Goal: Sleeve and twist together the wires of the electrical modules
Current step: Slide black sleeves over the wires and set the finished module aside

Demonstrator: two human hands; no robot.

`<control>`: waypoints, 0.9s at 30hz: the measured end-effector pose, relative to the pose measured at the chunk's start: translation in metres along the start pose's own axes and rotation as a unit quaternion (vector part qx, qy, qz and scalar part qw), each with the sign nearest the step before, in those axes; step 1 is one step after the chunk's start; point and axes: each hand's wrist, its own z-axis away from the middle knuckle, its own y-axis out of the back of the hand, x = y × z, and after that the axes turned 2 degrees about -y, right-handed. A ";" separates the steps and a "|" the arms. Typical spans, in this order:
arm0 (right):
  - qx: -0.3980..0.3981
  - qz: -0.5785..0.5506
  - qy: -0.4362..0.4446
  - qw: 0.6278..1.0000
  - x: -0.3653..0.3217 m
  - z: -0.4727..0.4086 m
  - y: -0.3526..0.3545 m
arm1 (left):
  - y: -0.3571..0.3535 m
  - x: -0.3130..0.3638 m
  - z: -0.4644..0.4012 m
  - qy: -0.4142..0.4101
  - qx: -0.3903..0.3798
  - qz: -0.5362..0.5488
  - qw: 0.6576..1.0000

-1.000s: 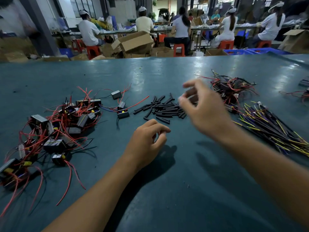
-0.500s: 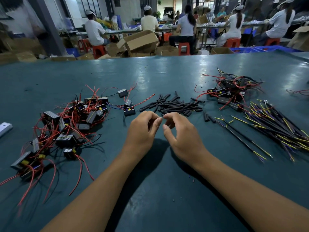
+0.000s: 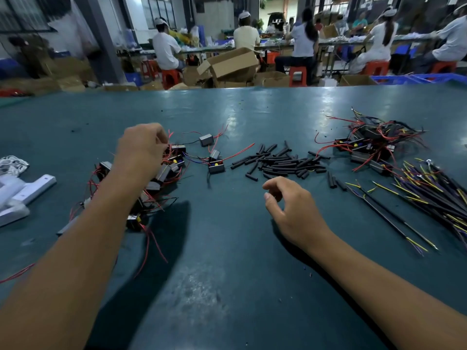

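Over the left module pile (image 3: 161, 178), left hand (image 3: 141, 152) has fingers curled among red leads; grip unconfirmed. Right hand (image 3: 290, 210) hovers loosely curled, empty. Modules appear light, leads springy: lift by casing.

The table (image 3: 227, 248) is dark teal with pale glare patches in the upper middle of the frame. At left, dark grey modules (image 3: 161, 173) trail red wires; the sleeves (image 3: 280, 162) at centre are black. At right, black leads (image 3: 429, 198) end in yellow and purple, and orange-red stools (image 3: 298, 75) stand along the top.
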 end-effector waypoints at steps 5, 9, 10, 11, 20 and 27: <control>-0.001 -0.007 -0.011 1.000 0.002 0.000 0.001 | -0.016 -0.035 -0.019 -0.018 -0.136 -0.237 0.962; -0.007 0.001 -0.006 1.000 0.003 -0.001 0.001 | -0.029 -0.033 -0.020 -0.059 -0.146 -0.383 0.910; -0.008 0.001 -0.006 1.000 0.003 -0.002 0.002 | -0.033 -0.030 -0.017 -0.068 -0.144 -0.398 0.904; -0.009 0.001 -0.007 1.000 0.003 -0.002 0.002 | -0.036 -0.026 -0.014 -0.078 -0.142 -0.411 0.897; -0.017 -0.003 -0.007 1.000 0.005 -0.002 0.003 | 0.002 0.011 -0.026 -0.004 -0.111 -0.183 0.977; -0.015 -0.006 -0.011 1.000 0.005 -0.001 0.004 | 0.049 0.061 -0.030 -0.042 -0.052 0.268 0.961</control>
